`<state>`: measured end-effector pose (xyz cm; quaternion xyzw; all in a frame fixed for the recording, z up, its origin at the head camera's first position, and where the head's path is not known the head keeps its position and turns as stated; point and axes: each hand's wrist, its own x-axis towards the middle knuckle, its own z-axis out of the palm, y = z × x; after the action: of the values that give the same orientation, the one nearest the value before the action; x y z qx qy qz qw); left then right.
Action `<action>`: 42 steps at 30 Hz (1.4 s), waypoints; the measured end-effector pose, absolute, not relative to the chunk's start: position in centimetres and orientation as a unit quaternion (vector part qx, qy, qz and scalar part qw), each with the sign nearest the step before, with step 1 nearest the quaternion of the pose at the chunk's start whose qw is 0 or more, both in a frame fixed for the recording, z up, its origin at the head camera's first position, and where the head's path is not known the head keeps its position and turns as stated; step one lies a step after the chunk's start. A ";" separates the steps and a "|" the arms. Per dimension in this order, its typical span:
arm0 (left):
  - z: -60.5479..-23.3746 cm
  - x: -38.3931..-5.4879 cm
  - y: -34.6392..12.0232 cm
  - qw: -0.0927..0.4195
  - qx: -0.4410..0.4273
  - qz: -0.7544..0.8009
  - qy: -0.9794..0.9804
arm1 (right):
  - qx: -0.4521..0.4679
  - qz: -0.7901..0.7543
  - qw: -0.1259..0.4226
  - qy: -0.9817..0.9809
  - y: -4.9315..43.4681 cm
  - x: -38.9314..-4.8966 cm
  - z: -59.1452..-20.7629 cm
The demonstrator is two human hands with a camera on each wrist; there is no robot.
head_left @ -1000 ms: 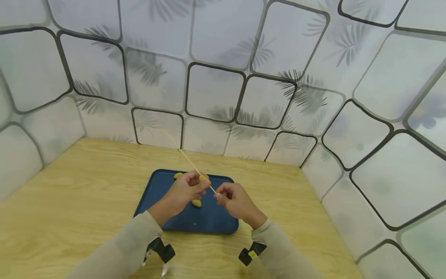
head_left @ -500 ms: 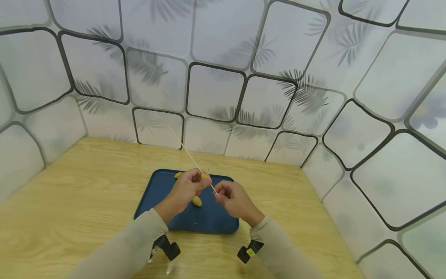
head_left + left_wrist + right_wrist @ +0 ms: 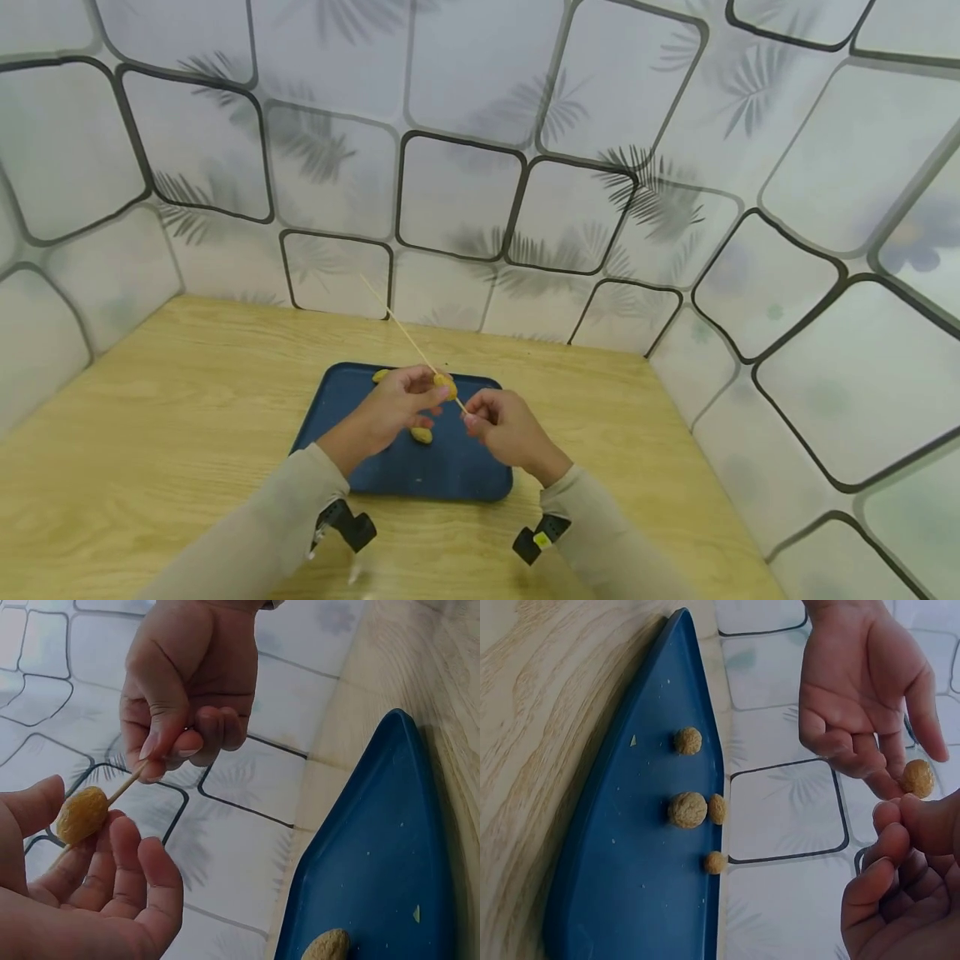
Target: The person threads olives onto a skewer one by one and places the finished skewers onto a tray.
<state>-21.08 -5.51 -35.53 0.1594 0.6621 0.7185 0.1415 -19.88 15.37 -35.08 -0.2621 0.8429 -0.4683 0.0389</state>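
A thin wooden skewer [image 3: 405, 332] slants over the tray with one golden-brown fried ball [image 3: 82, 815] threaded near its lower end. My right hand [image 3: 510, 429] pinches that end between thumb and fingers. My left hand [image 3: 390, 410] holds the ball, its curled fingers beneath and its thumb beside it; whether the thumb presses the ball is hard to tell. Below the hands lies a dark blue tray [image 3: 457, 471]. Several similar balls rest in it, among them a larger ball [image 3: 687, 810] and one by itself [image 3: 688, 740]. My left hand partly hides the tray in the head view.
The tray stands on a light wooden table [image 3: 187, 417]. Walls with a pattern of outlined blocks [image 3: 465, 196] rise behind and to the right of the table. Small crumbs lie on the tray. Black wrist devices [image 3: 347, 525] are strapped over both sleeves.
My left hand and forearm shift slightly left and loosen around the ball, so more of it shows. The right hand keeps its pinch on the skewer, nearly still.
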 end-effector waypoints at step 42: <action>-40.1 -23.7 -9.2 0.107 0.141 0.263 0.948 | -0.149 -0.580 0.103 0.794 19.7 -19.4 -37.3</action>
<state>-23.70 -9.19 -40.15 0.1411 0.9484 0.2630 0.1065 -19.44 19.66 -37.34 -0.1487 0.7944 -0.5798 0.1031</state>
